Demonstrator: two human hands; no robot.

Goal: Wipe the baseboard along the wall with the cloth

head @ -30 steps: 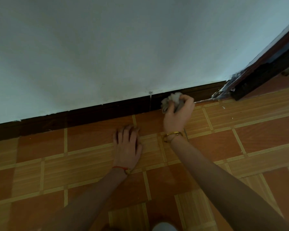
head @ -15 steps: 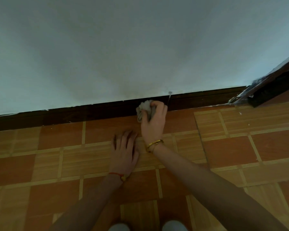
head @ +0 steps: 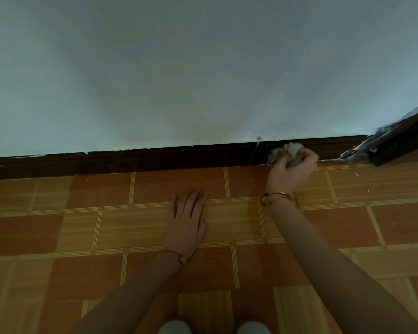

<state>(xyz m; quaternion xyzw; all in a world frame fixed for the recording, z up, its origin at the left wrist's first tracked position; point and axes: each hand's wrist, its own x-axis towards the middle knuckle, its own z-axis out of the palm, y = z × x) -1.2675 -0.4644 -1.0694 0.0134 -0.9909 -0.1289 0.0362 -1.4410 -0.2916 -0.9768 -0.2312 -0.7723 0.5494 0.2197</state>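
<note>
One cloth [head: 285, 154] in right hand [head: 291, 173].

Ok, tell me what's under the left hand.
The left hand lies flat on the tiled floor, over a pale striped tile. Nothing else shows at its edges; whatever is beneath the palm is covered.

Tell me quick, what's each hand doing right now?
Left hand: open, flat on the tiled floor, holding nothing.
Right hand: closed around the crumpled cloth, pressed to the baseboard.
</note>
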